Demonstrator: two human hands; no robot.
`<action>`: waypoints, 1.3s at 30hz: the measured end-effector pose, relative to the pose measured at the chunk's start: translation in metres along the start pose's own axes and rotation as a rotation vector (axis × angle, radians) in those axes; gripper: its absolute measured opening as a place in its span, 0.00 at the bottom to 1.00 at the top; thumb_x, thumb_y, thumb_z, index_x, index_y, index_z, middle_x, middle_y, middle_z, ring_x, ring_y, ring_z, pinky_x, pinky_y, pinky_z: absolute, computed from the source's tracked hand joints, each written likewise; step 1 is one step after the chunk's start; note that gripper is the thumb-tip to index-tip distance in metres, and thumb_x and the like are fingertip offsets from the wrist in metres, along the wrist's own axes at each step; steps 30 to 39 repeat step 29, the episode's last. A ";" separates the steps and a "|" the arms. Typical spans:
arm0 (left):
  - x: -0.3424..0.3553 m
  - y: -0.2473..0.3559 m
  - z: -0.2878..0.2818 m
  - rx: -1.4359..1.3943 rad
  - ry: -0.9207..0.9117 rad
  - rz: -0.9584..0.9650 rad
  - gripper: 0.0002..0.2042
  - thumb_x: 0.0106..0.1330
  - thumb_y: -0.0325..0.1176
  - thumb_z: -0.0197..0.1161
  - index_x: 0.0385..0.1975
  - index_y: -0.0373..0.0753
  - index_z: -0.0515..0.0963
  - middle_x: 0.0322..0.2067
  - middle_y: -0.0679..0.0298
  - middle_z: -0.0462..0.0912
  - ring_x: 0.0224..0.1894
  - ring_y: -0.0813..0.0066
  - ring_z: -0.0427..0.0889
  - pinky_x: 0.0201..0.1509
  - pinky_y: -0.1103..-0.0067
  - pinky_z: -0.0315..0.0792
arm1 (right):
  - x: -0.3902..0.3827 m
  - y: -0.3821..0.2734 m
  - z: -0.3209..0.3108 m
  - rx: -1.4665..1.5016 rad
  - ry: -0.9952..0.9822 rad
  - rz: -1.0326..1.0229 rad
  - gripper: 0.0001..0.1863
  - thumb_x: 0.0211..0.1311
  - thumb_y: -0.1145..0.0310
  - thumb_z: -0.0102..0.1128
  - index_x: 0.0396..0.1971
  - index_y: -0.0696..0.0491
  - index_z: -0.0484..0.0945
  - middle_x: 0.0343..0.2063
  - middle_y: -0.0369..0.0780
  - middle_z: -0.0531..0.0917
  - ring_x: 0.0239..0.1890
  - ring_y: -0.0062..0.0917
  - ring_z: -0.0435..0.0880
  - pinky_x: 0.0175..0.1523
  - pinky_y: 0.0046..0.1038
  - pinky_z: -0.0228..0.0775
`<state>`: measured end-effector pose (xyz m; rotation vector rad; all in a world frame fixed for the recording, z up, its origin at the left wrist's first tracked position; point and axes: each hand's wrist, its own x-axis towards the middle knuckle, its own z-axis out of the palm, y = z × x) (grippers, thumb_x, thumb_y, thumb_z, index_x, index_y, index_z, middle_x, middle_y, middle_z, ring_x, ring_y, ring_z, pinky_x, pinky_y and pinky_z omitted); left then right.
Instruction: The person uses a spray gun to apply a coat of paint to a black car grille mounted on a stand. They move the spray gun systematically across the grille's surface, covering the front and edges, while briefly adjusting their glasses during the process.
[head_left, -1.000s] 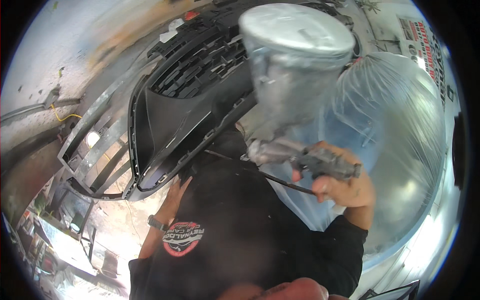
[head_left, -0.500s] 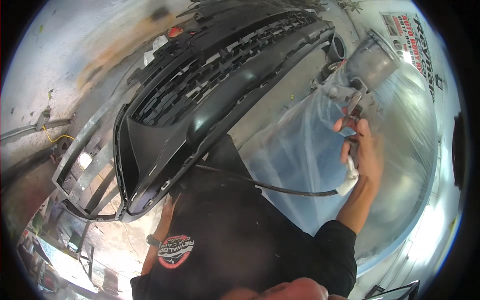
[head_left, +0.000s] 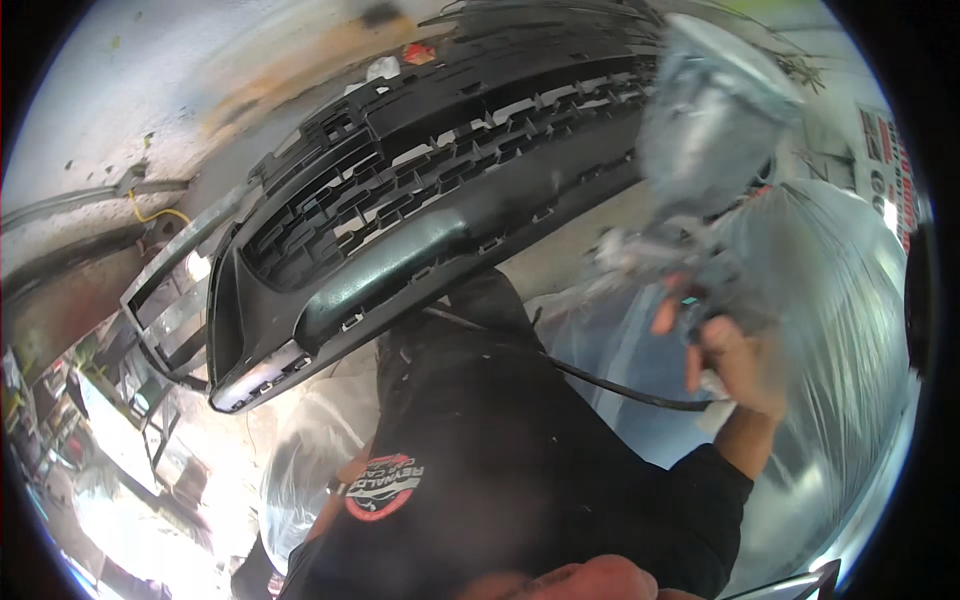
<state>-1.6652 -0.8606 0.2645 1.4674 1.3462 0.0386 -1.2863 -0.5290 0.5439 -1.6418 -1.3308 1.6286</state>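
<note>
My right hand [head_left: 740,365] is wrapped round the handle of a spray gun [head_left: 685,255]. A grey metal paint cup [head_left: 710,130] sits on top of the gun, slightly blurred by motion. From the handle's lower end, a dark air hose [head_left: 630,392] runs left across my dark clothing. The gun is in front of the right end of a black car bumper [head_left: 520,195], with the cup covering part of it. Along the bumper runs a mesh grille, and its lower recess shines. Of my left arm, only the wristband and forearm show beside my torso; the hand is hidden.
A metal frame stand [head_left: 165,275] shows at the bumper's left end. Translucent plastic sheeting [head_left: 840,330] drapes a large object on the right. A stained pale wall [head_left: 200,90] rises behind the bumper. Cluttered items stand at the lower left.
My right hand and the spray gun have come closer and now overlap the bumper's right end in view. My view has shifted, and the bumper appears at a flatter slant.
</note>
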 end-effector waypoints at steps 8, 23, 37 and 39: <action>0.038 0.039 0.025 -0.090 0.119 0.050 0.41 0.64 0.38 0.63 0.76 0.43 0.48 0.73 0.39 0.44 0.75 0.37 0.49 0.76 0.52 0.48 | 0.018 -0.024 -0.093 -0.495 0.552 0.048 0.32 0.70 0.46 0.56 0.53 0.65 0.75 0.34 0.42 0.84 0.09 0.16 0.69 0.15 0.19 0.57; 0.105 -0.030 0.040 -0.484 0.205 0.260 0.37 0.64 0.40 0.66 0.72 0.38 0.58 0.74 0.41 0.43 0.74 0.38 0.50 0.75 0.53 0.51 | 0.041 -0.063 -0.003 -0.527 0.347 0.120 0.31 0.68 0.49 0.61 0.53 0.64 0.75 0.29 0.42 0.83 0.10 0.18 0.70 0.14 0.18 0.60; 0.112 -0.057 0.045 -0.389 0.212 0.334 0.38 0.64 0.37 0.68 0.73 0.42 0.58 0.75 0.49 0.43 0.75 0.41 0.49 0.75 0.55 0.52 | 0.052 -0.074 0.071 -0.174 -0.103 0.206 0.31 0.60 0.61 0.71 0.57 0.64 0.73 0.32 0.42 0.85 0.18 0.17 0.76 0.19 0.19 0.66; 0.112 -0.057 0.045 -0.389 0.212 0.334 0.38 0.64 0.37 0.68 0.73 0.42 0.58 0.75 0.49 0.43 0.75 0.41 0.49 0.75 0.55 0.52 | 0.052 -0.074 0.071 -0.174 -0.103 0.206 0.31 0.60 0.61 0.71 0.57 0.64 0.73 0.32 0.42 0.85 0.18 0.17 0.76 0.19 0.19 0.66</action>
